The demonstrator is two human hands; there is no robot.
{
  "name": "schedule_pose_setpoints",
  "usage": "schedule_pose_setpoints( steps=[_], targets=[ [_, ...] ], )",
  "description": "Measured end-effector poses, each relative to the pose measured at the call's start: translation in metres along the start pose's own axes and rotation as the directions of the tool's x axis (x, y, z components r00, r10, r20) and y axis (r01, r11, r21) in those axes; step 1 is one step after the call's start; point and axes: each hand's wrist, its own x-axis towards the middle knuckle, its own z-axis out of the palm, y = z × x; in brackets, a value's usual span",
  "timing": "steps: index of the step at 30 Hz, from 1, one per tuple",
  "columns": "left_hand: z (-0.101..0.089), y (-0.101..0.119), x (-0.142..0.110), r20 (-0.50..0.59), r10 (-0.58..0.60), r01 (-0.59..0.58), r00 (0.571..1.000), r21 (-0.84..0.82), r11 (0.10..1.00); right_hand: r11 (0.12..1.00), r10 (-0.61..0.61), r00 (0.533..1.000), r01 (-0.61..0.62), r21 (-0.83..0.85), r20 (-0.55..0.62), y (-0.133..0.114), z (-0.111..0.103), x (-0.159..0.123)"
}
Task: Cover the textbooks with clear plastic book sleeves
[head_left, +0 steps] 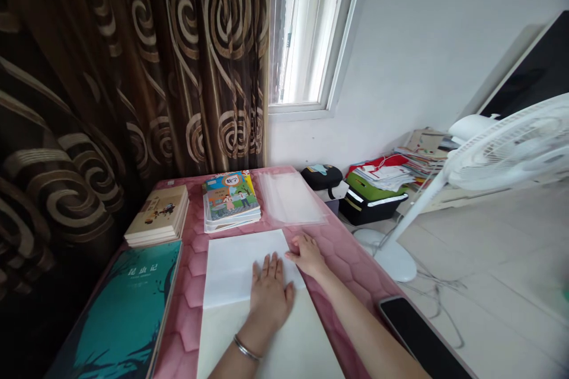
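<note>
White sheet (226, 266) laid on pink quilted cover (193, 284); cream sheet (226, 337) seen at its near edge. Left hand (269, 296) spread open, palm down on white sheet, nothing gripped. Right hand (307, 254) loosely curled at white sheet's right edge; whether the edge is pinched cannot be told. Beyond white sheet: cartoon-covered books (232, 196) stacked, translucent sleeves (291, 198) laid flat. Teal book (127, 314) placed left of it.
</note>
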Motion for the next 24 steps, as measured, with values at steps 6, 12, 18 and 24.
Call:
schedule_pose_setpoints(
  steps=[6,12,18,24],
  targets=[
    [-0.002,0.001,0.001,0.026,-0.005,0.005,1.0,0.013,1.0,0.992,0.127,0.992,-0.127,-0.019,0.01,-0.012,-0.006,0.03],
    [-0.002,0.0,0.0,0.037,-0.003,0.003,0.999,0.008,1.0,0.979,0.175,0.981,-0.183,-0.092,-0.088,-0.031,-0.001,0.039],
    [0.0,-0.001,0.0,0.034,0.009,-0.008,0.999,-0.013,1.0,0.979,-0.089,0.991,0.07,-0.19,-0.095,-0.028,0.015,0.005],
    [0.003,-0.007,0.003,0.034,0.011,-0.01,0.999,-0.022,1.0,0.898,-0.337,0.937,0.35,-0.266,0.094,-0.01,0.03,-0.016]
  ],
)
